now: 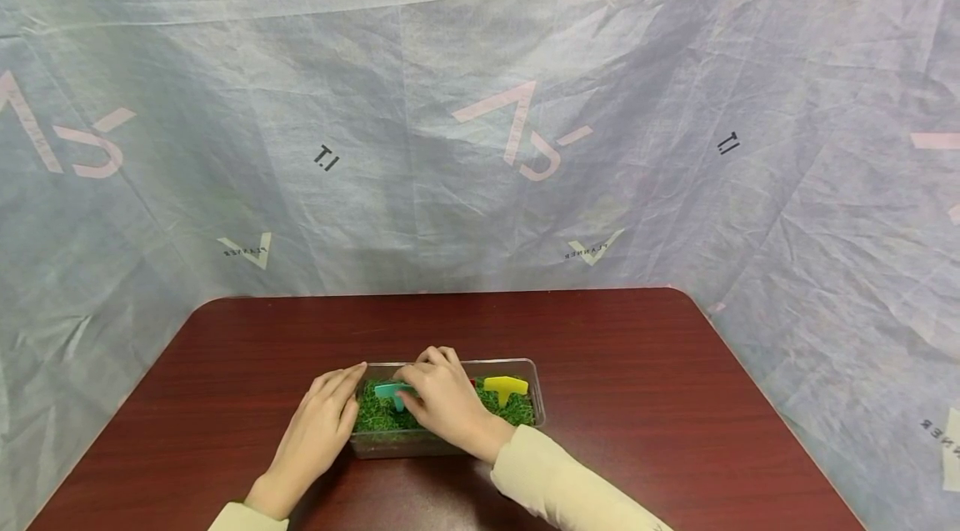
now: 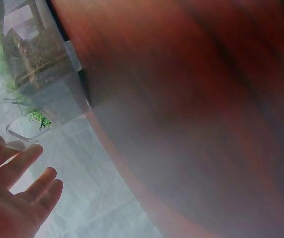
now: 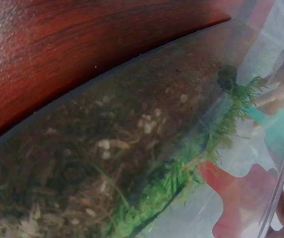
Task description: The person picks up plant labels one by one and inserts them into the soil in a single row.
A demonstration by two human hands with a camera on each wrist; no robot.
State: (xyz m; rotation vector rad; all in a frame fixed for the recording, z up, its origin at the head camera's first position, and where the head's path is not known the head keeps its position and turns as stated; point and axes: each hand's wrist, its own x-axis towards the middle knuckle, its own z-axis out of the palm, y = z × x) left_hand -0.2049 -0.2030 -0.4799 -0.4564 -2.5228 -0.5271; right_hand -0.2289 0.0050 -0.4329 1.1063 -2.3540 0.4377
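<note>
A clear plastic box (image 1: 408,446) of soil and green grass (image 1: 378,417) sits on the table; its soil (image 3: 132,129) shows through the wall in the right wrist view. My left hand (image 1: 318,423) rests against its left end, fingers fairly straight, fingertips at the rim beside a handle cutout in the left wrist view. Reaching over the box, my right hand (image 1: 450,402) pinches the right end of a teal T-shaped plant label (image 1: 390,391) standing in the grass. A red plant label (image 3: 241,198) stands beside it, mostly hidden by the hand in the head view. Farther right is a yellow plant label (image 1: 505,387).
The dark red wooden table (image 1: 637,398) has rounded far corners and extends to both sides of the box. Grey printed cloth (image 1: 420,181) hangs behind the table and along its sides.
</note>
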